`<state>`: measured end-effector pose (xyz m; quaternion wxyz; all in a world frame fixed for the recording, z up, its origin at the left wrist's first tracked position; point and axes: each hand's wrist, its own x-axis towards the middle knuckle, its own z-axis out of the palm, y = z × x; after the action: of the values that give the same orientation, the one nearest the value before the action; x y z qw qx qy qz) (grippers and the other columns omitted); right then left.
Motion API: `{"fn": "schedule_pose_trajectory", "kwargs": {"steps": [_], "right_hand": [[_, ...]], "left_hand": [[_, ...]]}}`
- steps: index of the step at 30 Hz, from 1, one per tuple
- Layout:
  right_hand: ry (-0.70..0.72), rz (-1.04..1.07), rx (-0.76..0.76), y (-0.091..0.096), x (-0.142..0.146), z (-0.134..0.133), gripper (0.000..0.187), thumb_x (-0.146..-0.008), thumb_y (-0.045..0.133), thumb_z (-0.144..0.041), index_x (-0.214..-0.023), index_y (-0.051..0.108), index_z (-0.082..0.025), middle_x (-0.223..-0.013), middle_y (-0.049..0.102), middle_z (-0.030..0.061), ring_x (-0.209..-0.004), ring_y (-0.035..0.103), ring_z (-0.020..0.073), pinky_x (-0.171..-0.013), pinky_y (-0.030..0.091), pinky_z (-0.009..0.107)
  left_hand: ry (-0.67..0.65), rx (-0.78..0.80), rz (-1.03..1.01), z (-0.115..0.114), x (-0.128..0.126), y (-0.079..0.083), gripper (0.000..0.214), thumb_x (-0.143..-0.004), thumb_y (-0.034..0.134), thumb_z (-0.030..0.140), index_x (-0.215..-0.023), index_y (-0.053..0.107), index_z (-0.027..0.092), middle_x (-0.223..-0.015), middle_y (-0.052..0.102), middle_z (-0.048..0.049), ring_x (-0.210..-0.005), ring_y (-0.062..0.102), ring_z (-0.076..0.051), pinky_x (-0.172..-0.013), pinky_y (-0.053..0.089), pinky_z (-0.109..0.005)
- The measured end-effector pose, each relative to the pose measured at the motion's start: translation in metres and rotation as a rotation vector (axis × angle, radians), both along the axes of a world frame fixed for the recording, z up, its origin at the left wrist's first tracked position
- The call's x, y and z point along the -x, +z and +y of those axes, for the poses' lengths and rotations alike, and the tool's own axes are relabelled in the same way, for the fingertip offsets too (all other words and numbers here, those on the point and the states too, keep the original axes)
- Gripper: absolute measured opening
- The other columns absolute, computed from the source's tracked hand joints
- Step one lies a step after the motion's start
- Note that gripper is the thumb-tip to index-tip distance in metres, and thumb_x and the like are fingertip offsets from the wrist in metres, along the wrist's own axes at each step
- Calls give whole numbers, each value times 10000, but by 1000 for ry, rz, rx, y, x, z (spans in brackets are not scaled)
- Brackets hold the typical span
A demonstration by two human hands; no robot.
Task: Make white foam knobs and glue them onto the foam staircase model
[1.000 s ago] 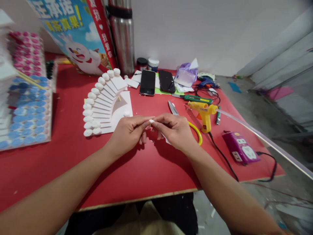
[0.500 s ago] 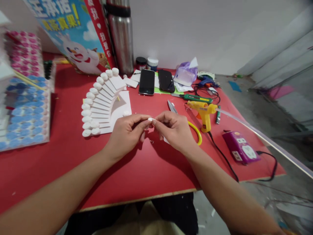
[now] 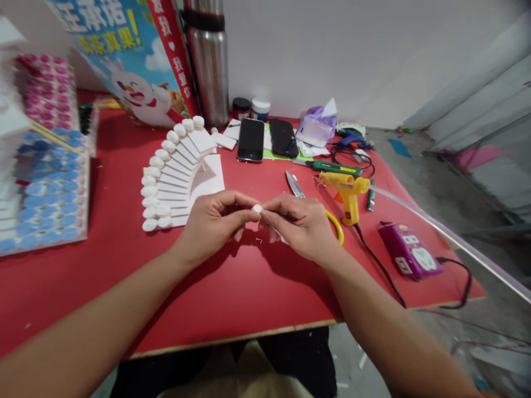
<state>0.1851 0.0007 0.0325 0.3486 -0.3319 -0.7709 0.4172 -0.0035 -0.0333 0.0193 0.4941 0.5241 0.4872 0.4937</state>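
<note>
Above the red table, my left hand (image 3: 222, 217) and my right hand (image 3: 295, 223) meet fingertip to fingertip. Between both thumbs and forefingers they pinch a small white rolled piece (image 3: 258, 208); its underside is hidden by the fingers. Part of a white strip shows under my right hand. To the left of my hands stands a curved white stepped piece (image 3: 182, 176) with several white rolls (image 3: 156, 162) along its outer edge. Scissors (image 3: 294, 184) with a yellow handle lie partly behind my right hand.
A yellow glue gun (image 3: 347, 193) with a long clear stick lies at right, near a purple power box (image 3: 410, 251) and cords. Two phones (image 3: 250, 140), a green-handled knife (image 3: 336, 168), tissues (image 3: 317, 126) and a steel flask (image 3: 209, 72) sit behind. Blue rolls (image 3: 52, 190) stand at left.
The white rolled piece has tilted a little between my fingertips and shows more of its top. My hands have shifted slightly down in view; both still pinch it.
</note>
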Motion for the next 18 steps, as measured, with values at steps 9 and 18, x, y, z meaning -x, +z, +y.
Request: {"fn": "schedule_pose_trajectory", "kwargs": {"steps": [9,18], "right_hand": [[-12,187,426,-1,7,1,293,-897,737,-448,-846,674,-166,-700,727,21,-582,720,154,-567,601,259],[0,327,855,-6,5,18,402,-799,820,-502,-919,659,-154,-803,762,51,-583,717,152,-554,640,284]], "left_hand": [[115,-96,126,1,0,-3,109,-853,746,272,-898,811,197,-724,728,-18,-523,535,-88,-487,407,-206],[110,99,-129,11,-2,-7,171,-783,808,295,-872,784,150,-675,716,-22,-433,440,-55,-450,400,-211]]}}
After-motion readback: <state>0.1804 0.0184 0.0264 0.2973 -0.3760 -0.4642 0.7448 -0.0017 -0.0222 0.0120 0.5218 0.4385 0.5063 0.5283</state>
